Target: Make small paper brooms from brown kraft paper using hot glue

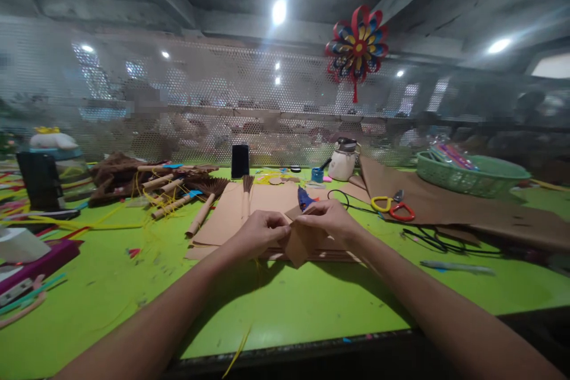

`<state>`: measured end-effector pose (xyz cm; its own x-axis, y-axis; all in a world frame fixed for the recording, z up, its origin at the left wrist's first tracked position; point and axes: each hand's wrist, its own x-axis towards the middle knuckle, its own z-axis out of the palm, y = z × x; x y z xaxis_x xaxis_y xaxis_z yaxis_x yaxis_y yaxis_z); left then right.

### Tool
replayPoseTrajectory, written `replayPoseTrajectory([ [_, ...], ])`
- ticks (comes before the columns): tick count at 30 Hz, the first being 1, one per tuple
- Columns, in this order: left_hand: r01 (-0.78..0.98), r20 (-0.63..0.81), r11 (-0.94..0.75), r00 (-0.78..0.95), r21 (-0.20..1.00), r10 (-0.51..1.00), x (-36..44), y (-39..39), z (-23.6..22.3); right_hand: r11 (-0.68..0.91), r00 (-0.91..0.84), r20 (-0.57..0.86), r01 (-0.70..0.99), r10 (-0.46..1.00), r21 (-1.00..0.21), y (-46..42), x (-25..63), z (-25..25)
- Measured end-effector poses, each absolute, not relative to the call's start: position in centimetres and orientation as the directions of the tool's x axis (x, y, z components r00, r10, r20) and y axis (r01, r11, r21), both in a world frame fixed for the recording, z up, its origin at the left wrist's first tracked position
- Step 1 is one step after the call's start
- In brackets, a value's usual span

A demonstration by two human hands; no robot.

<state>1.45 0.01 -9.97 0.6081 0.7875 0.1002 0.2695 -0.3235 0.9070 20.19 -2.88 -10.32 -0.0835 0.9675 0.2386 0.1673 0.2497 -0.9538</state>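
Observation:
Between my two hands is a small piece of brown paper [299, 247], tilted and hanging down over the front of the paper stack. My left hand [263, 231] pinches its left upper edge with thumb and forefinger. From the other side my right hand [328, 218] grips the upper right of the same piece. Beneath them lies a stack of brown paper sheets [222, 222]. A blue glue gun [305, 198] rests just behind my right hand, partly hidden by it. On the stack's back left part is a brown paper roll with a fringed end [246, 193].
Scissors [392, 208] with yellow and red handles lie right, near a black cable [445, 244] and a pen [458, 267]. Further back stand a green basket [472, 178], a white jug [342, 163] and a phone [240, 161]. Paper rolls [167, 196] and a power strip [40, 267] occupy the left.

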Motion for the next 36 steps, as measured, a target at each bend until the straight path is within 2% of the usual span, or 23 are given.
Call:
replayPoseTrajectory([
  [4,0.266,0.181,-0.403,0.593,0.876,0.784,1.7,0.2,-9.7,0.292,-0.043,0.289,0.162,0.956,-0.943,-3.0,19.5,-10.3],
  [9,0.236,0.235,-0.449,0.598,0.862,0.766,1.4,0.0,-9.5,0.306,-0.116,0.29,0.169,0.95,-0.937,-3.6,19.4,-9.9],
  [14,0.24,0.241,-0.444,0.577,0.864,0.781,1.4,-0.2,-9.4,0.26,-0.036,0.258,0.123,0.966,-0.958,-3.5,19.5,-9.8],
  [17,0.245,0.257,-0.46,0.569,0.854,0.781,1.5,-0.2,-9.3,0.286,0.005,0.288,0.096,0.958,-0.953,-2.9,19.6,-10.0],
  [21,0.23,0.223,-0.425,0.588,0.875,0.777,1.3,0.0,-9.4,0.297,0.065,0.302,0.065,0.951,-0.953,-2.2,20.5,-10.3],
  [28,0.228,0.124,-0.314,0.595,0.922,0.794,0.8,0.4,-9.6,0.316,0.086,0.306,-0.145,0.948,-0.938,-1.6,21.9,-10.2],
  [30,0.213,0.124,-0.315,0.615,0.925,0.779,0.9,0.2,-9.5,0.294,0.018,0.294,-0.128,0.956,-0.947,-2.0,21.2,-10.1],
  [33,0.204,0.125,-0.309,0.613,0.929,0.78,1.1,0.2,-9.4,0.201,-0.086,0.2,0.005,0.976,-0.98,-2.8,19.8,-10.1],
  [36,0.211,0.102,-0.289,0.617,0.934,0.78,1.0,0.5,-9.7,0.164,-0.042,0.161,0.099,0.986,-0.981,-3.3,19.4,-10.2],
])
